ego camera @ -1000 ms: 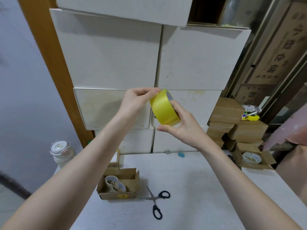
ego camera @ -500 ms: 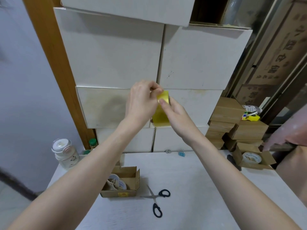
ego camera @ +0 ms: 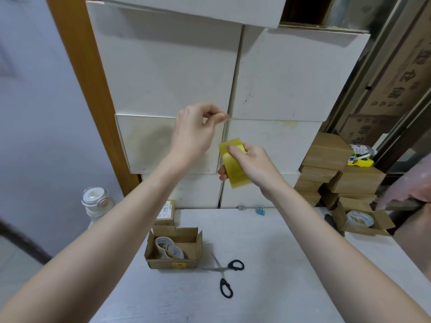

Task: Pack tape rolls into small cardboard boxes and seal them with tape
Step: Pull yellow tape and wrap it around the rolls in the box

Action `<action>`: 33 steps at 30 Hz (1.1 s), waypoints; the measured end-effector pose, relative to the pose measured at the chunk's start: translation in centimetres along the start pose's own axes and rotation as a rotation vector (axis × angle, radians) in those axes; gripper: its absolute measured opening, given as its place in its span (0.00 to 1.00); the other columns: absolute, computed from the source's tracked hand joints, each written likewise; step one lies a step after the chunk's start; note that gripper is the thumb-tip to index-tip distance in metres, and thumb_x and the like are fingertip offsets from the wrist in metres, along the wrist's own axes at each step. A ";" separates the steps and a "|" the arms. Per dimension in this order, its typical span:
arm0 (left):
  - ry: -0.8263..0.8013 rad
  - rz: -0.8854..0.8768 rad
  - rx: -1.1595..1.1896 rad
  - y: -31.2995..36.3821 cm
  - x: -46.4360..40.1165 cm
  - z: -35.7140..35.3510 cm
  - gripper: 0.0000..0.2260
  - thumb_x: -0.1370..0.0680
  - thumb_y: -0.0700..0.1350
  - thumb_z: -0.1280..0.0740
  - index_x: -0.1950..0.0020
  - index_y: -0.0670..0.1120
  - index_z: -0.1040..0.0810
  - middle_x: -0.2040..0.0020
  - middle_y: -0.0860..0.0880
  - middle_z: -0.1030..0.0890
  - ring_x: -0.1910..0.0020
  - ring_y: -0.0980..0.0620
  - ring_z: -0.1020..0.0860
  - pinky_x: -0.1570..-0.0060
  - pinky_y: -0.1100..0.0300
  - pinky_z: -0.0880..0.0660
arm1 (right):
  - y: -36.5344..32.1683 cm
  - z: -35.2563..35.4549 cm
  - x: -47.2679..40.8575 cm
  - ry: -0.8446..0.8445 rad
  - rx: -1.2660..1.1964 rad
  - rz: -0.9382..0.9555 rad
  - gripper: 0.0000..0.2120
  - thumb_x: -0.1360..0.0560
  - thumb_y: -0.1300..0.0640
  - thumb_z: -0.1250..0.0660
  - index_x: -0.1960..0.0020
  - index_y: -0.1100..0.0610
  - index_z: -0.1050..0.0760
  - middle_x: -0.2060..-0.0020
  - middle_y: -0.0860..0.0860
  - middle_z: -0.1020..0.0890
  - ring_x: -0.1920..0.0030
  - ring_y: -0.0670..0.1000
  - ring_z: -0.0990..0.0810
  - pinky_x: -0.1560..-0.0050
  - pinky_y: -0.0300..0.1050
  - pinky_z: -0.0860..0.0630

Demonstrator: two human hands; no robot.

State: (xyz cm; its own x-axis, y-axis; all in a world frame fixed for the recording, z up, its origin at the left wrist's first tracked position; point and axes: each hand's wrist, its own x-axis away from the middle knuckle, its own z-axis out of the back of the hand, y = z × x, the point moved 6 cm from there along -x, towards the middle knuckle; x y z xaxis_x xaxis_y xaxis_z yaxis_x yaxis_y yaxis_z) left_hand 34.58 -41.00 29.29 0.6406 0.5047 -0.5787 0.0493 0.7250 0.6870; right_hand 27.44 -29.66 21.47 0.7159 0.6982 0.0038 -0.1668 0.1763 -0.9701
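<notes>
Chest-high above the table, my right hand [ego camera: 254, 164] grips a yellow tape roll [ego camera: 234, 169], seen edge-on. My left hand [ego camera: 196, 134] is up and to the left of the roll, thumb and forefinger pinching the tape's free end [ego camera: 227, 117]. A thin, nearly clear strip runs from there down to the roll. Below on the white table [ego camera: 279, 264] stands an open small cardboard box [ego camera: 172, 263] with white tape rolls [ego camera: 169, 248] inside, flaps up.
Black-handled scissors [ego camera: 225, 275] lie right of the open box. A second open box with a tape roll [ego camera: 360, 221] sits at the table's right edge, below stacked brown boxes [ego camera: 338, 173]. White cartons [ego camera: 168, 73] wall off the back. A glass jar [ego camera: 96, 202] and a small labelled box [ego camera: 166, 213] stand at left.
Both hands met at the roll, then parted: my left hand drew the tape end up and left. My right hand lowered the roll and turned it edge-on.
</notes>
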 end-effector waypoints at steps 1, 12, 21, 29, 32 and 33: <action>-0.031 0.037 0.016 -0.8 0.0 0.0 0.06 0.23 0.44 0.33 0.56 0.47 0.16 0.58 0.54 0.17 0.53 0.56 0.20 0.51 0.62 0.29 | 0.5 -0.3 0.1 -0.017 -0.006 -0.015 0.12 0.20 0.50 0.43 0.49 0.57 0.27 0.66 0.54 0.15 0.66 0.53 0.16 0.59 0.46 0.23; -0.116 0.187 -0.145 -6.9 3.8 -0.3 0.05 0.26 0.47 0.30 0.62 0.54 0.20 0.63 0.59 0.21 0.57 0.58 0.22 0.57 0.62 0.29 | 5.7 -5.0 1.1 -0.161 -0.114 -0.223 0.13 0.18 0.52 0.43 0.49 0.61 0.27 0.67 0.57 0.15 0.66 0.54 0.16 0.66 0.40 0.21; -0.147 0.156 -0.315 -12.4 7.6 -1.2 0.04 0.23 0.43 0.34 0.56 0.47 0.20 0.54 0.50 0.18 0.49 0.46 0.25 0.54 0.56 0.35 | 10.9 -9.5 1.2 -0.204 -0.076 -0.555 0.19 0.20 0.49 0.41 0.48 0.67 0.27 0.70 0.57 0.16 0.68 0.51 0.16 0.69 0.35 0.23; -0.328 0.262 -0.083 -17.5 10.1 -1.7 0.03 0.24 0.45 0.31 0.57 0.50 0.19 0.57 0.58 0.20 0.53 0.60 0.24 0.56 0.75 0.33 | 15.4 -9.0 1.4 0.041 0.262 -0.308 0.11 0.27 0.58 0.30 0.48 0.52 0.30 0.46 0.52 0.28 0.50 0.46 0.28 0.56 0.39 0.34; -0.293 0.378 -0.019 -20.4 11.2 -1.3 0.02 0.23 0.45 0.33 0.53 0.51 0.21 0.55 0.57 0.20 0.53 0.61 0.25 0.59 0.75 0.36 | 17.4 -9.0 2.4 0.072 0.219 -0.258 0.11 0.28 0.65 0.31 0.64 0.52 0.25 0.62 0.46 0.21 0.59 0.42 0.24 0.49 0.40 0.30; -0.343 0.401 -0.046 -21.4 12.0 -1.6 0.04 0.23 0.44 0.33 0.50 0.50 0.21 0.54 0.57 0.20 0.52 0.60 0.24 0.59 0.75 0.35 | 18.2 -8.8 2.8 0.098 0.198 -0.274 0.13 0.28 0.67 0.32 0.66 0.51 0.26 0.65 0.44 0.21 0.60 0.42 0.24 0.49 0.41 0.29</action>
State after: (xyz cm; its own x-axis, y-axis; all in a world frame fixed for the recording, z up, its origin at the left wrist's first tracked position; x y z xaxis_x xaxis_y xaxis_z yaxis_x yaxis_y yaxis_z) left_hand 39.95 -49.75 6.94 0.8164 0.5702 -0.0917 -0.2802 0.5299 0.8004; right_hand 32.43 -30.61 1.68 0.8123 0.5380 0.2254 -0.0805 0.4861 -0.8702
